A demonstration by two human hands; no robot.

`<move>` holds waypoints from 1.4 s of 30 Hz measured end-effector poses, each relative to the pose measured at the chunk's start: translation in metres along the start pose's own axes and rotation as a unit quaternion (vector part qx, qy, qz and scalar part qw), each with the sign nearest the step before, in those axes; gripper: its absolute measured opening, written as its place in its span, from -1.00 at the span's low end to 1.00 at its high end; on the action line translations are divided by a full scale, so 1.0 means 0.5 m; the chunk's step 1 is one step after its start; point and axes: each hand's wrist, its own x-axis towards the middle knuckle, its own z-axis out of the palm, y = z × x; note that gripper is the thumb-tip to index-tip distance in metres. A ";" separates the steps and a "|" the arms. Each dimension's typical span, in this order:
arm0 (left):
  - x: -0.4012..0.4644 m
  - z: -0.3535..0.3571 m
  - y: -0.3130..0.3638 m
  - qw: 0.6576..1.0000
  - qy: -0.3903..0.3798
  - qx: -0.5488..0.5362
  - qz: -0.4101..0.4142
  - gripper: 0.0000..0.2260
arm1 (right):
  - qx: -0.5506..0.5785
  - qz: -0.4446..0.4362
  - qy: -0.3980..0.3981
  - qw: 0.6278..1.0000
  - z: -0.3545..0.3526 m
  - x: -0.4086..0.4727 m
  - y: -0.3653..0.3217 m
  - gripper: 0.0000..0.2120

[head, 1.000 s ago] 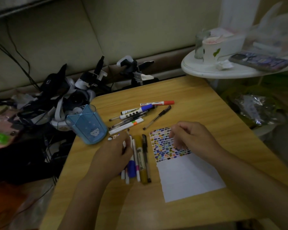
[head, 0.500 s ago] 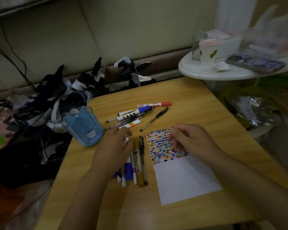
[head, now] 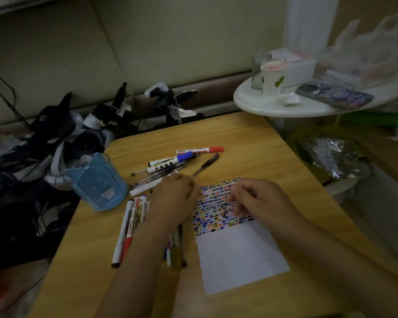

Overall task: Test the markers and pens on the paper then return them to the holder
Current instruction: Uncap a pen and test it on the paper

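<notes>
Your left hand (head: 174, 198) lies knuckles-up over one row of markers (head: 130, 228), fingers curled, grip hidden. Your right hand (head: 255, 199) rests loosely curled on the single paper (head: 237, 255). A second pile of pens (head: 182, 160) lies beyond, beside one blue holder (head: 97, 182).

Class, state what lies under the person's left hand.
Under the left hand lie markers on the table, ends sticking out at both sides. Their middles are hidden, so whether it grips one cannot be told.
</notes>
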 end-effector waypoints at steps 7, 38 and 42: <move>0.003 0.006 0.010 1.000 0.020 -0.003 0.005 -0.76 | -0.033 -0.021 -0.002 0.999 -0.022 -0.010 0.005 -0.73; -0.178 -0.040 0.098 0.963 0.163 -0.050 0.207 -0.64 | -0.101 -0.112 0.007 0.989 0.006 -0.026 -0.008 -0.81; -0.178 -0.044 0.078 0.980 0.119 -0.076 0.141 -0.52 | 0.011 -0.042 0.023 0.999 -0.004 -0.040 -0.025 -0.86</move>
